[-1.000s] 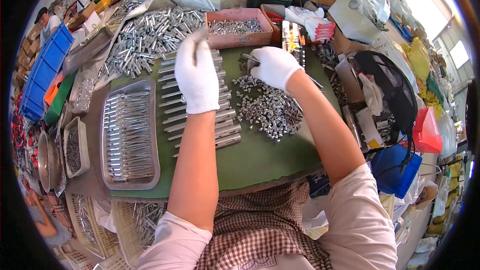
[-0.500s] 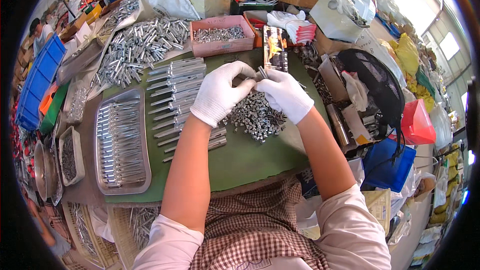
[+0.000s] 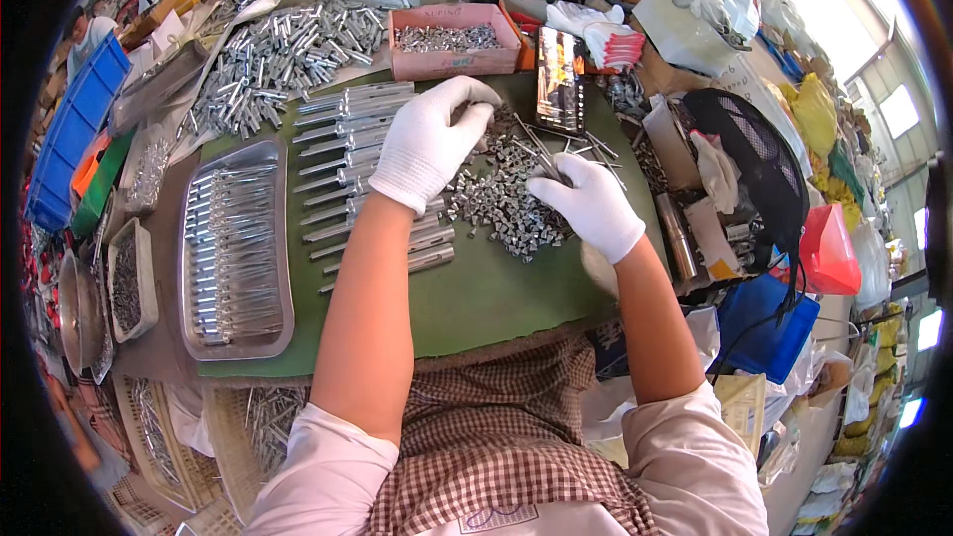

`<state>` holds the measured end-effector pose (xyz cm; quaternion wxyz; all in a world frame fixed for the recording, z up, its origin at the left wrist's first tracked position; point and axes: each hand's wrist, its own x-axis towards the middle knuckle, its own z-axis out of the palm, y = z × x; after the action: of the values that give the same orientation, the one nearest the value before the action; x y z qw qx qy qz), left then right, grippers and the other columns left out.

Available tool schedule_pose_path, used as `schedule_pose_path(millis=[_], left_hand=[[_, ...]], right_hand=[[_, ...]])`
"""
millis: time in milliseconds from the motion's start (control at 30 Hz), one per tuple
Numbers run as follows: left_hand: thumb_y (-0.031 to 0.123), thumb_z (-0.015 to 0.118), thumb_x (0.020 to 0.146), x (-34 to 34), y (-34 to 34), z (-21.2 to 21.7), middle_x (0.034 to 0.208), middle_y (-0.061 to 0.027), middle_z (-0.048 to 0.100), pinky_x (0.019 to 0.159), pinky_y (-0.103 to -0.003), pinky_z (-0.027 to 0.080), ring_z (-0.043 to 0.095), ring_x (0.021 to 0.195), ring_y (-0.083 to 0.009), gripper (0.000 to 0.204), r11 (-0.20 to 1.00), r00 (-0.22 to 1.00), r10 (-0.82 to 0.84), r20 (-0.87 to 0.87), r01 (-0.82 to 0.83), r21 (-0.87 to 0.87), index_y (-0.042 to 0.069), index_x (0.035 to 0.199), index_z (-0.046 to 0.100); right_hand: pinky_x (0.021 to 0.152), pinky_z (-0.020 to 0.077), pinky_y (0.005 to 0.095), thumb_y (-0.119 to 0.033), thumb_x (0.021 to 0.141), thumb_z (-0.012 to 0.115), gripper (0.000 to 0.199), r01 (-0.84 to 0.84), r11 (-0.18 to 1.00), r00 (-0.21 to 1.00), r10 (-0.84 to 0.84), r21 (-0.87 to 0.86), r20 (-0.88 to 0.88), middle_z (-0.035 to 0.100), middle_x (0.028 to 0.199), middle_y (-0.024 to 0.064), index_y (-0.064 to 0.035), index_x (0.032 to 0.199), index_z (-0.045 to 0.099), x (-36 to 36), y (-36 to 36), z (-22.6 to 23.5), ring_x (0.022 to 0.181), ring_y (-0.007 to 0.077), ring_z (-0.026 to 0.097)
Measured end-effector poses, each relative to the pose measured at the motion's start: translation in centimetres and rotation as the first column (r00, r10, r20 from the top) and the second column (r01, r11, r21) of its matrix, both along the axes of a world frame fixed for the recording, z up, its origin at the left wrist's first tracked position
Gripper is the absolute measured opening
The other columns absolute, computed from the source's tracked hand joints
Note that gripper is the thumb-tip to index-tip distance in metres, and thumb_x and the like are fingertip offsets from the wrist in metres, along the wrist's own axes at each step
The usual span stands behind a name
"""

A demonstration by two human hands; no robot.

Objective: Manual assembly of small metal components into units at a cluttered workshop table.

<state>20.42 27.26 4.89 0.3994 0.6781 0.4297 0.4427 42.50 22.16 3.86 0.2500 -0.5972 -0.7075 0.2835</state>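
Observation:
Both my hands wear white knit gloves. My left hand (image 3: 433,144) is over the far end of a row of metal tubes and rods (image 3: 342,174), its thumb and fingers curled together. Whatever it pinches, if anything, is hidden. In my right hand (image 3: 596,206) is a slim metal tool (image 3: 538,147), apparently tweezers, pointing away to the upper left. The thumb and fingers close round its near end. Beneath and between the hands lies a heap of small shiny metal pieces (image 3: 511,213) on the green mat (image 3: 467,308). Several thin rods (image 3: 599,147) lie beyond my right hand.
A metal tray (image 3: 238,348) of neatly laid rods is at the left. Behind are a pile of loose metal tubes (image 3: 288,60) and a pink box (image 3: 457,62) of small parts. A black printed box (image 3: 561,89) and a black mesh bag (image 3: 749,144) stand to the right.
My hands have drawn apart: the right has moved down and to the right with the slim tool, while the left has risen slightly. The whole view has shifted a little.

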Motion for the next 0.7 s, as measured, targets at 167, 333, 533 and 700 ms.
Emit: schedule_pose_path(millis=[167,333,533,700], left_hand=[[0.017,0.074,0.086,1.1,-0.8,-0.2,0.095,-0.0117,0.069,0.08,-0.031,0.052,0.067,0.086,-0.0208,0.023,0.917,0.948,-0.208,-0.242,0.275,0.288,0.002,0.103,0.071],[0.014,0.071,0.087,1.3,-1.5,0.4,0.089,-0.0113,0.068,0.072,-0.034,0.052,0.067,0.078,-0.0222,0.016,0.965,0.973,-0.162,-0.165,0.191,0.181,0.002,0.097,0.071],[0.017,0.064,0.093,1.5,-1.5,0.2,0.088,-0.0145,0.067,0.072,-0.036,0.051,0.066,0.076,-0.0252,0.017,0.965,0.959,-0.14,-0.247,0.188,0.182,0.001,0.098,0.069],[0.018,0.062,0.095,1.8,-1.3,-0.2,0.089,-0.0164,0.066,0.078,-0.038,0.05,0.065,0.085,-0.0309,0.018,0.955,0.952,-0.186,-0.242,0.234,0.185,0.001,0.099,0.066]], right_hand=[[0.068,0.0448,0.0275,-0.021,0.092,0.071,0.022,0.139,0.981,0.88,-0.183,-0.132,-0.439,0.061,0.077,0.0,0.0006,0.091,0.067,-1.3,-0.4,1.3,0.073,0.0074,0.053],[0.062,0.0386,0.0208,-0.018,0.096,0.067,0.018,0.12,0.979,0.734,-0.2,-0.167,-0.649,0.058,0.077,-0.0048,-0.0007,0.09,0.067,-1.8,-0.5,1.2,0.071,0.0026,0.048],[0.063,0.0414,0.0206,-0.013,0.094,0.067,0.013,0.211,0.972,0.718,-0.228,-0.107,-0.658,0.059,0.078,-0.0048,0.0,0.095,0.068,-2.6,-1.2,0.5,0.07,0.0024,0.049],[0.066,0.0438,0.0213,-0.011,0.093,0.066,0.014,0.25,0.961,0.879,-0.172,0.122,-0.444,0.061,0.079,-0.0041,0.0013,0.099,0.068,-2.8,-1.5,0.1,0.071,0.0029,0.051]])
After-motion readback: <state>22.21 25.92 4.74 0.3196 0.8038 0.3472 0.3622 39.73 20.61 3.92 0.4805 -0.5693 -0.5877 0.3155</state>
